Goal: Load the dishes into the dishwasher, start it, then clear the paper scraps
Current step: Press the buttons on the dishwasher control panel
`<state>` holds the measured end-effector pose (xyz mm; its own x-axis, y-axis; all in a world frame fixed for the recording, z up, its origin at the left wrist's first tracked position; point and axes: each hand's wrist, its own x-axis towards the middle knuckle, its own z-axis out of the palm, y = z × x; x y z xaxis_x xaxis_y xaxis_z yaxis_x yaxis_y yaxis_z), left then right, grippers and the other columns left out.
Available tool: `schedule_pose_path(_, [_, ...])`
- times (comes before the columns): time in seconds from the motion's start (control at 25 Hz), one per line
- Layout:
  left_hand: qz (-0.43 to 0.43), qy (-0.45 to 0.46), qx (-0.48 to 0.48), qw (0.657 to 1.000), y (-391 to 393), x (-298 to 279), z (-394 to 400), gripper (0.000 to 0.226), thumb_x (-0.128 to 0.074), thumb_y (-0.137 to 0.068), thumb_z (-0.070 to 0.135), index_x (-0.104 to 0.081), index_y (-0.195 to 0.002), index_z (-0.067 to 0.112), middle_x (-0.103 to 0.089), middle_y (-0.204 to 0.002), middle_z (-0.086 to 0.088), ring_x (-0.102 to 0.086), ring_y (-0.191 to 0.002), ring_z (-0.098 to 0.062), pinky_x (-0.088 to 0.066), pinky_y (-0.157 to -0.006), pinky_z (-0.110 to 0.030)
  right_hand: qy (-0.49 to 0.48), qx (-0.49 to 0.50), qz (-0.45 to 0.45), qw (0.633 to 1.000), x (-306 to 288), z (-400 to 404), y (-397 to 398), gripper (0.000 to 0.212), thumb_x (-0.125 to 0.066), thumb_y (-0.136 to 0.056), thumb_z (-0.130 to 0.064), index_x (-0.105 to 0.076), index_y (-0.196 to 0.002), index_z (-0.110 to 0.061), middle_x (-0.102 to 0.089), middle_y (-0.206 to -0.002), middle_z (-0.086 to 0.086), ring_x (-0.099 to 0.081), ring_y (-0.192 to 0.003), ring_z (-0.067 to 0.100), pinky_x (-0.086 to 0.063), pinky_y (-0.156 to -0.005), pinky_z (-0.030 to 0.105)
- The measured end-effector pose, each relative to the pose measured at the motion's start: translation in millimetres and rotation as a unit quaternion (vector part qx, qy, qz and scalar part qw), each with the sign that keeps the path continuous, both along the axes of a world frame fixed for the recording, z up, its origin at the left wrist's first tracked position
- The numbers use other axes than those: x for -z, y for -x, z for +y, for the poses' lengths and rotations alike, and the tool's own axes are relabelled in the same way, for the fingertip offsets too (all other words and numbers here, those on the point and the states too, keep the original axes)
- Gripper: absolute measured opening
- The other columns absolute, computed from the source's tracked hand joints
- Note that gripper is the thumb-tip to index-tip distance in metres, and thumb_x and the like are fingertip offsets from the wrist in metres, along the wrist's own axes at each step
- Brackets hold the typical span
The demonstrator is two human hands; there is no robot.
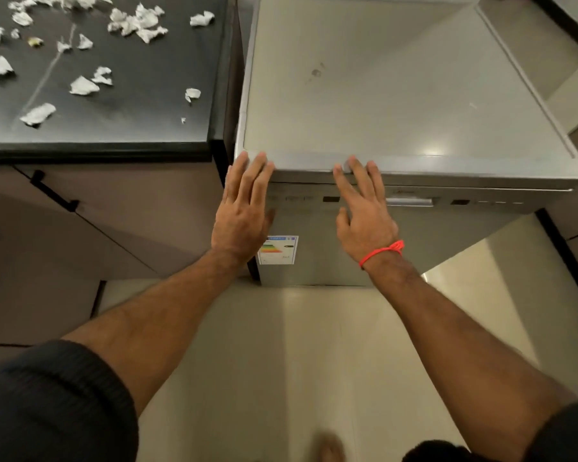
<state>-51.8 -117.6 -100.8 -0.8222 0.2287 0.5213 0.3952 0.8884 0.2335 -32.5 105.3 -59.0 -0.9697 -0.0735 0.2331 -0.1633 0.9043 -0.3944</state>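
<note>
A silver dishwasher (397,95) stands in front of me with its door closed. Its control strip and handle (411,201) run along the top of the front. My left hand (244,208) has straight fingers reaching the dishwasher's front left top corner. My right hand (364,211), with a red thread at the wrist, lies flat against the top front edge, fingers spread. Neither hand holds anything. Several white paper scraps (84,85) lie scattered on the black countertop (147,121) to the left. No dishes are in view.
A brown cabinet with a black handle (52,191) sits under the countertop. An energy label (279,250) is stuck on the dishwasher's front. Pale tiled floor (281,361) stretches below me, with my foot at the bottom edge.
</note>
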Motion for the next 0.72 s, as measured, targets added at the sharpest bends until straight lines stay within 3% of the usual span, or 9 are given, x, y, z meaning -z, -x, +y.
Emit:
schedule_pose_path(0.12, [0.085,-0.013,-0.011,0.996,12,22,1,0.073,-0.073,-0.092,0.022,-0.037,-0.152,-0.002,-0.035,-0.159,-0.017,-0.022,-0.152,-0.040,-0.030,-0.122,-0.049,-0.005,0.009,0.065,0.998,21,-5,2,0.087,-0.046,-0.081,0.002,-0.021,-0.155,-0.033,-0.010,-0.164,-0.011,0.003,-0.153,0.018,-0.059,-0.073,0.033])
schedule_pose_path(0.16, [0.107,-0.001,-0.011,0.994,17,27,-3,0.073,-0.072,-0.092,0.019,-0.037,-0.153,0.001,-0.035,-0.160,-0.015,-0.023,-0.152,-0.037,-0.031,-0.122,-0.045,-0.021,0.010,0.089,0.996,27,-7,4,0.087,-0.046,-0.079,0.001,-0.020,-0.156,-0.031,-0.010,-0.165,-0.008,0.002,-0.153,0.020,-0.059,-0.076,0.035])
schedule_pose_path(0.24, [0.144,0.037,-0.008,0.989,25,32,-13,0.070,-0.068,-0.094,0.012,-0.034,-0.155,0.006,-0.034,-0.161,-0.011,-0.026,-0.152,-0.033,-0.036,-0.119,-0.041,-0.031,0.016,0.151,0.988,38,-12,3,0.085,-0.047,-0.077,-0.002,-0.025,-0.155,-0.025,-0.017,-0.163,0.003,-0.007,-0.152,0.030,-0.051,-0.098,0.044])
schedule_pose_path(0.32, [0.166,0.053,-0.005,0.985,29,35,-18,0.067,-0.066,-0.095,0.010,-0.035,-0.155,0.007,-0.036,-0.160,-0.010,-0.029,-0.150,-0.032,-0.041,-0.115,-0.043,-0.040,0.022,0.191,0.981,56,-26,-11,0.082,-0.047,-0.076,-0.007,-0.030,-0.154,-0.025,-0.039,-0.150,0.014,-0.035,-0.137,0.040,-0.041,-0.106,0.050])
schedule_pose_path(0.4, [0.165,0.048,-0.009,0.985,28,35,-17,0.073,-0.069,-0.090,0.007,-0.036,-0.155,0.006,-0.037,-0.160,-0.010,-0.029,-0.150,-0.032,-0.040,-0.116,-0.040,-0.086,-0.023,0.122,0.988,79,-45,-31,0.087,-0.049,-0.080,-0.016,-0.012,-0.157,-0.033,-0.055,-0.123,0.007,-0.055,-0.105,0.034,-0.050,-0.088,0.049])
schedule_pose_path(0.48, [0.159,0.053,-0.013,0.986,27,35,-15,0.078,-0.072,-0.086,0.004,-0.035,-0.155,0.005,-0.036,-0.160,-0.010,-0.028,-0.151,-0.032,-0.037,-0.117,-0.037,-0.097,-0.064,0.017,0.993,98,-63,-37,0.101,-0.055,-0.084,-0.022,0.017,-0.152,-0.039,-0.058,-0.110,0.004,-0.060,-0.087,0.031,-0.055,-0.072,0.046])
schedule_pose_path(0.52, [0.160,0.053,-0.015,0.986,26,35,-15,0.077,-0.071,-0.086,0.002,-0.036,-0.155,0.004,-0.036,-0.160,-0.011,-0.028,-0.150,-0.033,-0.037,-0.117,-0.037,-0.098,-0.067,0.010,0.993,104,-70,-32,0.108,-0.059,-0.083,-0.022,0.024,-0.149,-0.041,-0.059,-0.107,0.003,-0.061,-0.081,0.031,-0.055,-0.068,0.044])
schedule_pose_path(0.72, [0.173,0.048,-0.033,0.983,24,34,-8,0.069,-0.061,-0.091,-0.003,-0.036,-0.154,0.004,-0.037,-0.160,-0.010,-0.028,-0.151,-0.031,-0.035,-0.117,-0.034,-0.090,-0.015,-0.023,0.996,109,-90,1,0.115,-0.058,-0.079,-0.013,0.031,-0.142,-0.050,-0.064,-0.085,0.007,-0.059,-0.062,0.031,-0.043,-0.060,0.040])
